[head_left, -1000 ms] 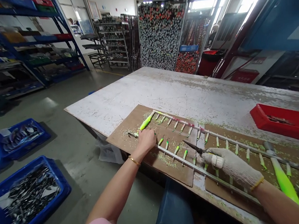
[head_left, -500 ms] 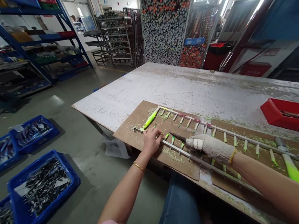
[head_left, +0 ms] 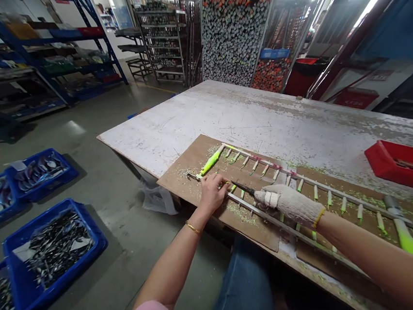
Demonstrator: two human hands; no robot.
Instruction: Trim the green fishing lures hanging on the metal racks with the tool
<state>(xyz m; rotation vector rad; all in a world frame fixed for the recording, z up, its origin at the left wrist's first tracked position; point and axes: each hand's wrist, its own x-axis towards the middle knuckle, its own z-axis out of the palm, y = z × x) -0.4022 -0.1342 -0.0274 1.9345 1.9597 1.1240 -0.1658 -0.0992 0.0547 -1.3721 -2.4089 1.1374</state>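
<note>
My bare left hand is closed in a pinch at the near left end of a long metal frame. What its fingertips hold is too small to make out. My right hand, in a white knitted glove, grips a slim dark pointed tool; its tip lies close to my left fingers. Small pale pieces with green ends hang in rows along the frame's rails. A bright yellow-green crosspiece joins the rails at the left, and a second yellow-green crosspiece sits at the right.
Brown cardboard under the frame is strewn with pale green shavings. A red bin stands on the white table at right. Blue trays of small dark parts rest on the floor at left. Loaded racks stand behind.
The view has shifted slightly. The tool's tip is now nearer my left fingers, which remain pinched at the same end of the frame.
</note>
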